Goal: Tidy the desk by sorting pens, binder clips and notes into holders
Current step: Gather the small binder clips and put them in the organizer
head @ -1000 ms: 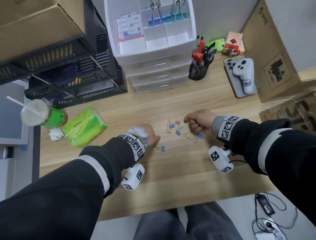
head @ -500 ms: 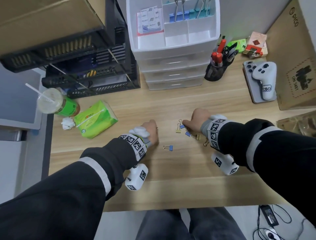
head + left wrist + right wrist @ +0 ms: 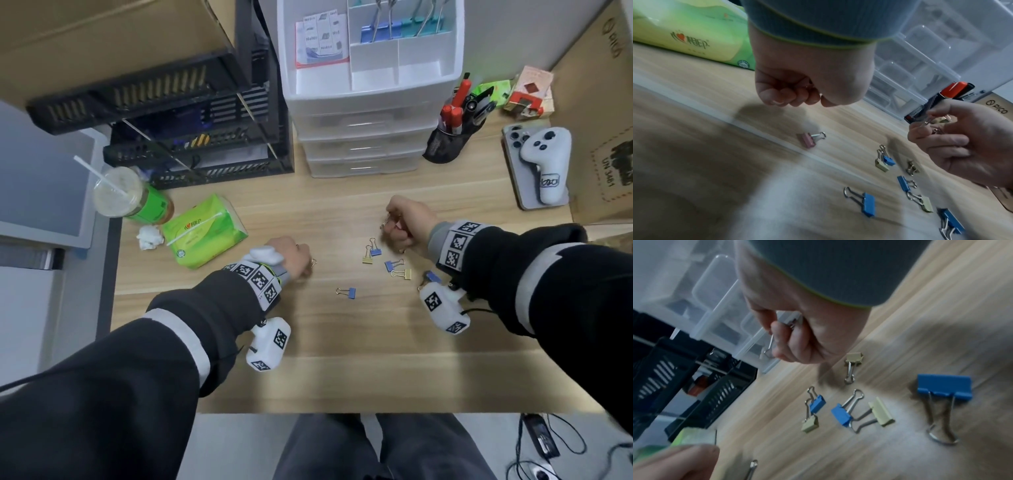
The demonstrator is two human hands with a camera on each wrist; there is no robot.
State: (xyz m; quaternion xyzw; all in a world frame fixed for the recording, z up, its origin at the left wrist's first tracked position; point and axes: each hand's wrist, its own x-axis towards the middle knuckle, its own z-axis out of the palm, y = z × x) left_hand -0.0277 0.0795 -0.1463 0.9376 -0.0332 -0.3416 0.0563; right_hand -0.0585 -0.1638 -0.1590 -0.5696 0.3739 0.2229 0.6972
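Several small blue and yellow binder clips (image 3: 390, 265) lie loose on the wooden desk (image 3: 342, 342), with a bigger blue clip (image 3: 944, 388) nearest my right wrist. My right hand (image 3: 404, 222) is just behind the pile and grips a few binder clips in its fist; a wire handle (image 3: 768, 347) sticks out. My left hand (image 3: 296, 260) is a fist to the left, and metal glints between its curled fingers (image 3: 789, 97). A pink clip (image 3: 809, 140) lies below it. The white drawer organizer (image 3: 370, 92) holds big clips (image 3: 400, 27) and notes (image 3: 322, 37).
A black mesh pen cup (image 3: 445, 147) with red markers stands right of the drawers. A green tissue pack (image 3: 205, 233), a crumpled tissue (image 3: 149, 236) and a drink cup (image 3: 120, 195) sit left. Black trays (image 3: 191, 137) stand behind them. A phone with a white controller (image 3: 541, 164) and a cardboard box (image 3: 603, 102) are right.
My right hand has come up off the clip pile and moved slightly back with clips in its fist. The pink clip is gone from the pile. My left fist has stayed put.
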